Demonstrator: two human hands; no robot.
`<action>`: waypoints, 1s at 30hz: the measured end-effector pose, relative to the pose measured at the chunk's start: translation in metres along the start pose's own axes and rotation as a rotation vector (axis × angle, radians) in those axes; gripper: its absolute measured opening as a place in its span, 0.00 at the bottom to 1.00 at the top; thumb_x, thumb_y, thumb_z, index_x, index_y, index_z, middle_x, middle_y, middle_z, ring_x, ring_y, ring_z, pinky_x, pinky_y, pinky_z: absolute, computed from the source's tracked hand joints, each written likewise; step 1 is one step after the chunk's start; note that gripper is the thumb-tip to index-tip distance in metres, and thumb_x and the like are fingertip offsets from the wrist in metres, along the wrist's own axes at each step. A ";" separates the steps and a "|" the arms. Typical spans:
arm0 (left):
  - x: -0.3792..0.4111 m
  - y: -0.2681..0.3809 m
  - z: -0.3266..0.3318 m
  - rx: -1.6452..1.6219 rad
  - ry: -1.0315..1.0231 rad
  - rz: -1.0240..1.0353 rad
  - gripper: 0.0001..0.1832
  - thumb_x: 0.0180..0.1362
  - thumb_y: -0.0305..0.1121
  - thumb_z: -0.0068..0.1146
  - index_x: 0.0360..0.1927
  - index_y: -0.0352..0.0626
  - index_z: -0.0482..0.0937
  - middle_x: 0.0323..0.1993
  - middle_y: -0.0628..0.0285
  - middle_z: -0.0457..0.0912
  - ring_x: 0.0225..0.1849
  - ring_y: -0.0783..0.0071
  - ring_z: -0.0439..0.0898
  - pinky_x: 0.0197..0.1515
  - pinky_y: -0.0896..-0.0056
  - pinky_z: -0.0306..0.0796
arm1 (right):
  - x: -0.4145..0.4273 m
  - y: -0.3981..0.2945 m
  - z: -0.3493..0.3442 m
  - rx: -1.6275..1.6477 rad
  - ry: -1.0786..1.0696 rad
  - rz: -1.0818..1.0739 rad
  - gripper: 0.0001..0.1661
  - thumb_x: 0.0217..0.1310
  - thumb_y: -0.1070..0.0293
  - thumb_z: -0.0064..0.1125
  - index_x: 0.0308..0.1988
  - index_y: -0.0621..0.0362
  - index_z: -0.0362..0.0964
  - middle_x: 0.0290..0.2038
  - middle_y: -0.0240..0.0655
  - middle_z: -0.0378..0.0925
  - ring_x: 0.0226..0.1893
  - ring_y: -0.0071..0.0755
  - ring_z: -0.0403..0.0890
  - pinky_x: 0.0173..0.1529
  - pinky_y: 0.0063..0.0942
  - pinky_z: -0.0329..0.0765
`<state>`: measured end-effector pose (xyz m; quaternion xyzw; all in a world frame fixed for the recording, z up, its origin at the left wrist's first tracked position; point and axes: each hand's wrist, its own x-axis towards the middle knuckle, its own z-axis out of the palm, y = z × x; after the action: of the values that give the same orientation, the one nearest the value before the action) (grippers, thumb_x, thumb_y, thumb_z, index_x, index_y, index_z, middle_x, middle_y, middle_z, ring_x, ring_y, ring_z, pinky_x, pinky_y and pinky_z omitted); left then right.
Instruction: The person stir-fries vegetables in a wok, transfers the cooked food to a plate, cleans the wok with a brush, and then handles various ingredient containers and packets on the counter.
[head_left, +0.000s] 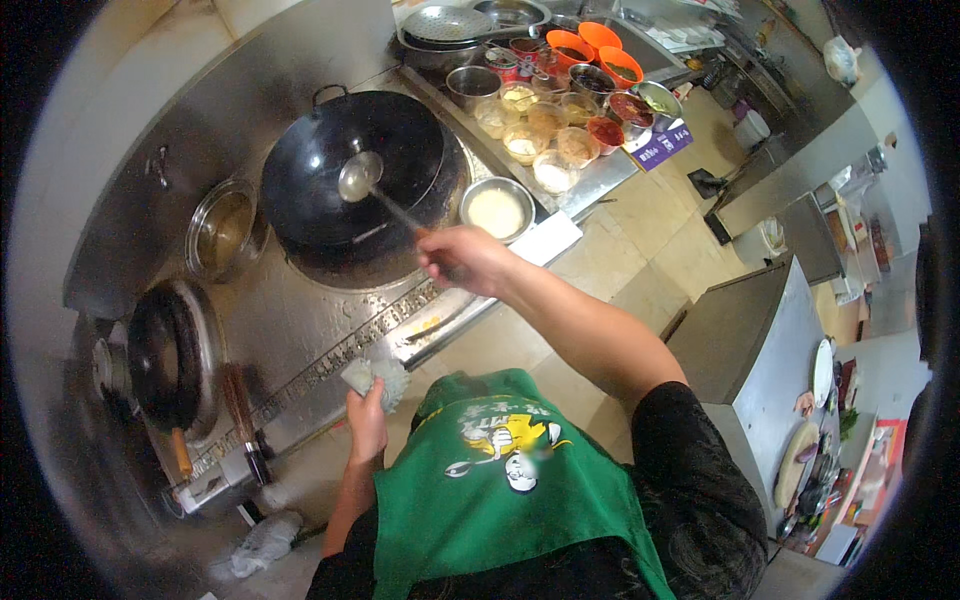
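Observation:
My right hand (465, 261) grips the wooden handle of a metal ladle (361, 177). The ladle's bowl is over the inside of a large black wok (300, 169); whether it touches the wok I cannot tell. The wok sits on the stove, and its loop handle points away from me. At the stove's front edge my left hand (367, 420) holds a bunched pale cloth (382, 379). Close beyond my right hand stands a metal bowl (529, 196) with a pale yellowish content.
Clear tubs of seasonings (555, 171) and orange bowls (598, 35) crowd the counter at upper right. Left of the wok are a metal pot (223, 229), a second wok (161, 360) with a wooden handle, and a bristle brush (240, 405). A steel counter (757, 352) stands at right.

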<state>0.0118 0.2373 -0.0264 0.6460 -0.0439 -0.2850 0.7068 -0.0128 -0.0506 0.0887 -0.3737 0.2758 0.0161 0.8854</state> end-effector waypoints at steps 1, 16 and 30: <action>-0.001 0.001 -0.001 0.015 0.000 -0.023 0.14 0.59 0.27 0.50 0.47 0.33 0.71 0.43 0.60 0.76 0.44 0.71 0.74 0.49 0.70 0.66 | 0.009 0.004 -0.001 -0.015 0.010 0.004 0.07 0.59 0.66 0.53 0.30 0.56 0.69 0.22 0.29 0.73 0.20 0.22 0.75 0.19 0.22 0.69; 0.046 0.005 0.145 -0.106 -0.612 -0.319 0.24 0.58 0.33 0.52 0.56 0.36 0.63 0.52 0.56 0.72 0.53 0.65 0.73 0.57 0.64 0.66 | -0.120 0.107 -0.248 -0.401 0.564 -0.039 0.16 0.61 0.60 0.49 0.42 0.61 0.73 0.25 0.31 0.74 0.22 0.23 0.75 0.26 0.21 0.74; 0.095 -0.016 0.452 0.056 -0.520 -0.173 0.19 0.58 0.32 0.54 0.50 0.34 0.69 0.42 0.59 0.76 0.44 0.75 0.74 0.47 0.74 0.69 | -0.233 0.069 -0.519 -0.637 0.630 0.172 0.19 0.60 0.68 0.49 0.49 0.67 0.67 0.26 0.37 0.75 0.22 0.27 0.77 0.26 0.25 0.74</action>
<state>-0.1085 -0.2077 0.0028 0.5718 -0.1767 -0.4992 0.6266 -0.4734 -0.3074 -0.1345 -0.5899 0.5432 0.0592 0.5945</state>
